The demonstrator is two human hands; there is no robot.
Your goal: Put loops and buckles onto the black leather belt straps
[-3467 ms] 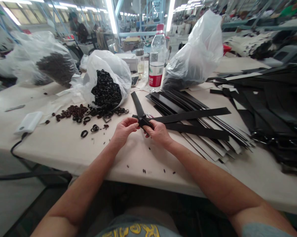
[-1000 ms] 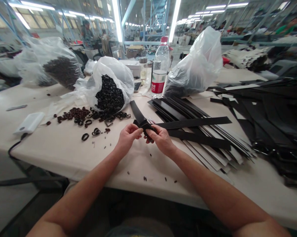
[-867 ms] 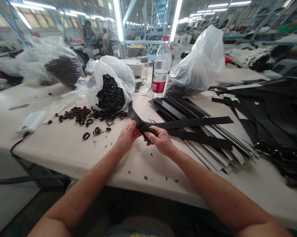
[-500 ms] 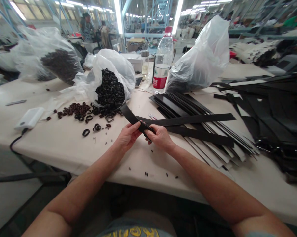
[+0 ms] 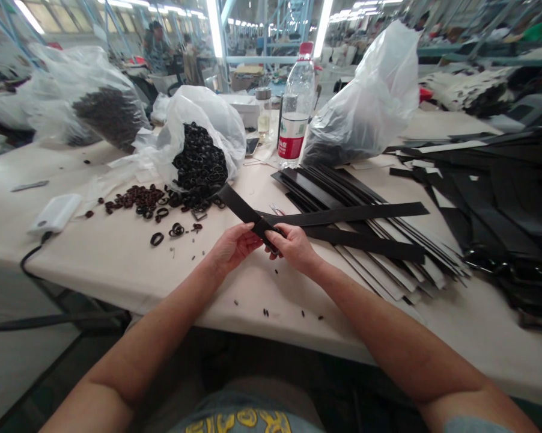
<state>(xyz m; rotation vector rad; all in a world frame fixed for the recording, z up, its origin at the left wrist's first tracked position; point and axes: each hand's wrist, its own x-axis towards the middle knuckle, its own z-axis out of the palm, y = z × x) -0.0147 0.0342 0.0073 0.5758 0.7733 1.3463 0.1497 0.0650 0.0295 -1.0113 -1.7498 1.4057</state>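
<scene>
A black belt (image 5: 240, 206) is held between both hands above the table, its short end pointing up and to the left. My left hand (image 5: 235, 245) pinches it with thumb and fingers near the middle. My right hand (image 5: 293, 248) grips the lower right end, thumb on top, where a bit of metal that looks like a buckle shows between the fingers. Two black strap lengths stretch to the right from behind my right hand, over a pile of black strips (image 5: 325, 186). Fingers hide most of the joint between my hands.
An open plastic bag (image 5: 208, 99) spills black loops, with brown loops (image 5: 136, 201) beside it. A water bottle (image 5: 293, 114) and another filled bag (image 5: 370, 102) stand behind. Black belts (image 5: 509, 210) heap at right. A white power bank (image 5: 54, 213) with a cable lies left.
More of the belt's short end shows flat toward the camera, and my left hand has opened slightly around it. My right hand keeps its grip. The view has shifted a little.
</scene>
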